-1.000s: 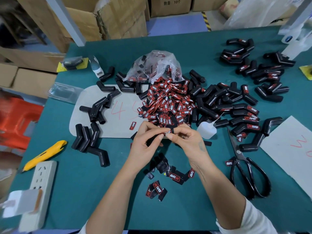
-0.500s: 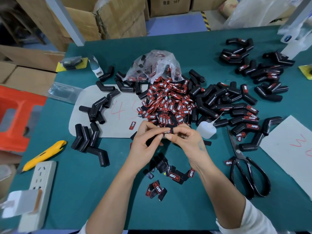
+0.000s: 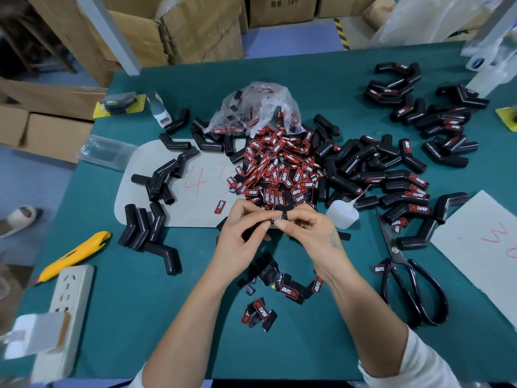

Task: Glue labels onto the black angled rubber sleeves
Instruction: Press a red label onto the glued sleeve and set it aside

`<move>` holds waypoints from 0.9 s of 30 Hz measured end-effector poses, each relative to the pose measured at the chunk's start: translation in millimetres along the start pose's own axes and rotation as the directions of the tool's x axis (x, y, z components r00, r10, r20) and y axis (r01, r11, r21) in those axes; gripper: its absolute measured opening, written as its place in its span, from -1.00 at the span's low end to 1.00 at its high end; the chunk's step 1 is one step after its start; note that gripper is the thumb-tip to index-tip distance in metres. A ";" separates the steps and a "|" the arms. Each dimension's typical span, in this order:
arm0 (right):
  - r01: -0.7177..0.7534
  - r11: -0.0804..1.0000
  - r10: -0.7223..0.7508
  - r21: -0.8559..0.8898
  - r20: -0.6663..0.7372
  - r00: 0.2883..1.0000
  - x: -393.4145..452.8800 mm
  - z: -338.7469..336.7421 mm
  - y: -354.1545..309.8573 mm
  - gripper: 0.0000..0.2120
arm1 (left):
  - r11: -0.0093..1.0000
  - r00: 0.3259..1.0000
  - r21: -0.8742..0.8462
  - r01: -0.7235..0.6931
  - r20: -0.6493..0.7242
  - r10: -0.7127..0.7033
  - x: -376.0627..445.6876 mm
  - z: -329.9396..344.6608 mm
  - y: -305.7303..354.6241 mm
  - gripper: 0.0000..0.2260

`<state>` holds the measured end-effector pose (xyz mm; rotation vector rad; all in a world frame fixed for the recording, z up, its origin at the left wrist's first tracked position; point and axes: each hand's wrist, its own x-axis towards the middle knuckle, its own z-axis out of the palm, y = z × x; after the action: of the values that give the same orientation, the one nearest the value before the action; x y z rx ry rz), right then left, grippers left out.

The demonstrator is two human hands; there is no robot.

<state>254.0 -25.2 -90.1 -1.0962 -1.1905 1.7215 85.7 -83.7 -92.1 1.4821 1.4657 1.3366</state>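
Observation:
Both hands meet over the green table in front of a heap of red-and-black labels [image 3: 279, 166]. My left hand [image 3: 242, 233] grips a black angled rubber sleeve [image 3: 249, 235], mostly hidden in the palm. My right hand [image 3: 307, 232] pinches a label [image 3: 278, 218] against that sleeve's top end. A small white glue bottle [image 3: 342, 212] lies just right of my right hand. Unlabelled sleeves [image 3: 163, 180] lie at the left, labelled ones [image 3: 405, 191] at the right. Peeled label backings [image 3: 279, 284] lie below my hands.
Black scissors [image 3: 411, 287] lie at the right, by a white sheet [image 3: 481, 242]. A yellow utility knife [image 3: 74, 254] and a power strip [image 3: 65, 309] sit at the left edge. A plastic bag [image 3: 257, 107] lies behind the label heap. Cardboard boxes [image 3: 179, 32] stand beyond the table.
My hands stay in the same place, the fingers shifting only slightly on the label and sleeve. The orange thing on the floor at the left has gone from view.

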 end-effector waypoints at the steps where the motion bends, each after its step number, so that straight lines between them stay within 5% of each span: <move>1: 0.000 1.000 0.000 -0.003 -0.003 1.000 0.0 0.0 0.2 -0.87 | 1.000 1.000 -0.003 0.001 0.000 -0.001 -0.1 0.1 0.1 -0.75; 21: -0.007 1.000 0.007 -0.006 -0.010 1.000 0.5 -0.7 -1.5 -0.87 | 0.997 0.996 0.045 -0.054 -0.064 0.057 -3.5 3.3 -8.5 -0.70; 27: -0.021 0.999 0.022 -0.036 0.037 0.999 -4.6 2.5 -8.0 -0.85 | 0.997 0.992 0.062 0.056 -0.112 -0.049 -1.2 5.0 -3.8 -0.54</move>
<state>254.1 -27.9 -80.9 -1.1056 -1.2408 1.7503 89.5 -83.3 -97.3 1.4193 1.6209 1.3703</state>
